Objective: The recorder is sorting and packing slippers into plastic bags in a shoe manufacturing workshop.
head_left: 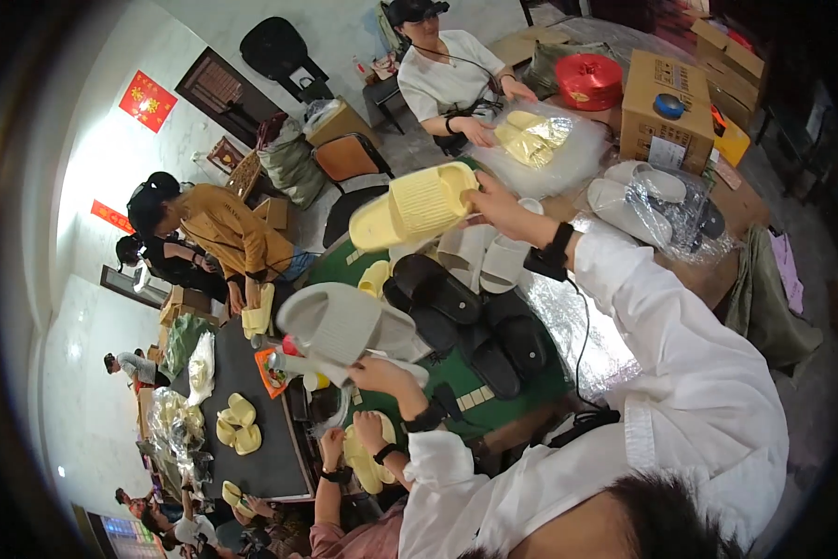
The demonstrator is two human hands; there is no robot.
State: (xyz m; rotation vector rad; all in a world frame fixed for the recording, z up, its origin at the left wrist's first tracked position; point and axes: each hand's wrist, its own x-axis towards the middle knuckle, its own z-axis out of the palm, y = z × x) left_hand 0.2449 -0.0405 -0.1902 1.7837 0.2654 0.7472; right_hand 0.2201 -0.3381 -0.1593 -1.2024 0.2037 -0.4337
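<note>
Pale yellow ribbed foam slipper (417,205) is gripped by right hand (496,207) fingers, upper centre; grey foam slipper (344,323) is clasped by left hand (381,374) over green counter (456,373).

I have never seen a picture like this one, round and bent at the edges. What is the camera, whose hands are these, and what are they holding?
There is no machine here. A person wears a wide fisheye camera on the head; it looks down at the person's own hands, and the lens bends straight lines near the rim.

The two arms in white sleeves belong to that person. The left hand holds a pale grey foam slipper. The right hand lifts a pale yellow ribbed foam slipper.

Below them is a green-topped table. On it lie several black slippers, white slippers and crinkled clear plastic bags.

Other people work nearby: one opposite, in a white shirt, handles yellow slippers in a clear bag. A brown cardboard box stands beside that bag.
</note>
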